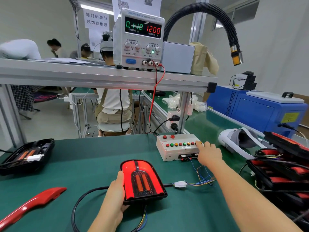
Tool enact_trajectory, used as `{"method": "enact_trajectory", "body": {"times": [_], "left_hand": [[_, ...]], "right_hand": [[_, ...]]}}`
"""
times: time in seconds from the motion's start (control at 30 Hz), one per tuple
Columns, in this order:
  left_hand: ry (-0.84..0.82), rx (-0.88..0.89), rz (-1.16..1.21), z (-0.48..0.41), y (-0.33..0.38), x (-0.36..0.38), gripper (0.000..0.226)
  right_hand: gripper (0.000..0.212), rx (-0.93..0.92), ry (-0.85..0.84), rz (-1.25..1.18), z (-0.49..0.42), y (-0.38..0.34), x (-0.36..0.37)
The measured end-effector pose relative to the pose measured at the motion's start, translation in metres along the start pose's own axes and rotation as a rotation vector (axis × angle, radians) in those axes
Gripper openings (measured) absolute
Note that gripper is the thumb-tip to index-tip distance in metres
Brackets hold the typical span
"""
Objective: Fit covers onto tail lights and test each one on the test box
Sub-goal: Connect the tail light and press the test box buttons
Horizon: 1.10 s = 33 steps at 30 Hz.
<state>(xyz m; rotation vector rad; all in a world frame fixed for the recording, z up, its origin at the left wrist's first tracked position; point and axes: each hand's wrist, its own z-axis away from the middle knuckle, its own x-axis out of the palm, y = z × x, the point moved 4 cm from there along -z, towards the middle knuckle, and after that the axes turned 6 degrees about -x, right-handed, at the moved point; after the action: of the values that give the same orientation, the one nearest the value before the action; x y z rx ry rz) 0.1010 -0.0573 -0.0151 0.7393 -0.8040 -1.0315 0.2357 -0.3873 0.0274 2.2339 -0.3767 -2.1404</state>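
Bright even overhead light, soft shadows; wide-angle edge bending; background workers blurred.

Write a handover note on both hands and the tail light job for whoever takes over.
Left hand grips the left edge of the lit tail light at mid-table.
Right hand presses a button at the right end of the test box with a straight finger.
The light's white connector joins the box's wires; it glows red, so this test is under way.
An unlit tail light lies far left, a red trim piece near left, a stack of lights on the right.
Left to do: likely unplug, test the rest.
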Motion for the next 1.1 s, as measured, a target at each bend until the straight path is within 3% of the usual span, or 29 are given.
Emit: {"method": "enact_trajectory", "body": {"times": [0.1,0.17,0.23,0.27,0.33,0.4,0.47,0.6,0.7,0.77,0.83,0.87,0.9,0.97,1.03,1.1], "left_hand": [[0.003,0.009,-0.011,0.0,0.0,0.0,0.047],[0.002,0.005,-0.011,0.001,0.0,0.0,0.047],[-0.003,-0.005,-0.011,0.003,0.001,0.0,0.047],[-0.01,-0.01,-0.015,0.003,0.001,0.0,0.047],[-0.016,0.001,-0.059,0.003,0.003,-0.001,0.049],[0.019,0.064,-0.198,-0.001,0.005,-0.005,0.049],[0.068,0.136,-0.327,-0.002,0.01,-0.012,0.043],[0.134,0.255,-0.57,-0.003,0.019,-0.02,0.04],[0.399,0.505,-0.868,0.011,0.034,-0.019,0.042],[0.505,0.872,-0.981,0.038,0.048,0.002,0.026],[0.432,1.309,-1.106,0.067,0.053,0.041,0.011],[0.326,1.429,-1.244,0.074,0.049,0.063,0.013],[0.168,1.404,-1.4,0.074,0.04,0.084,0.017],[0.014,1.174,-1.604,0.058,0.021,0.11,0.035],[-0.024,1.002,-1.755,0.042,0.011,0.122,0.038],[0.003,0.975,-1.809,0.036,0.01,0.128,0.031]], "right_hand": [[0.059,0.052,0.075,-0.174,0.014,-0.01,-0.011],[0.044,0.041,0.166,-0.389,0.027,-0.02,-0.025],[0.022,-0.032,0.099,-0.608,0.046,-0.027,-0.031],[0.023,-0.088,-0.003,-0.668,0.061,-0.031,-0.029],[0.027,-0.179,-0.223,-0.586,0.093,-0.034,-0.019],[0.022,-0.227,-0.294,-0.328,0.117,-0.032,-0.004],[0.018,-0.249,-0.21,-0.175,0.133,-0.034,0.004],[0.026,-0.239,0.035,-0.266,0.143,-0.041,0.002],[0.024,-0.229,0.163,-0.32,0.146,-0.041,-0.005],[0.023,-0.231,0.257,-0.349,0.147,-0.041,-0.008],[0.019,-0.247,0.344,-0.375,0.152,-0.047,-0.016],[0.012,-0.261,0.398,-0.385,0.155,-0.051,-0.02],[0.004,-0.286,0.467,-0.401,0.157,-0.053,-0.024],[0.022,-0.301,0.582,-0.447,0.163,-0.054,-0.028],[0.029,-0.317,0.609,-0.463,0.165,-0.055,-0.027],[0.029,-0.323,0.614,-0.475,0.165,-0.053,-0.025]]}}
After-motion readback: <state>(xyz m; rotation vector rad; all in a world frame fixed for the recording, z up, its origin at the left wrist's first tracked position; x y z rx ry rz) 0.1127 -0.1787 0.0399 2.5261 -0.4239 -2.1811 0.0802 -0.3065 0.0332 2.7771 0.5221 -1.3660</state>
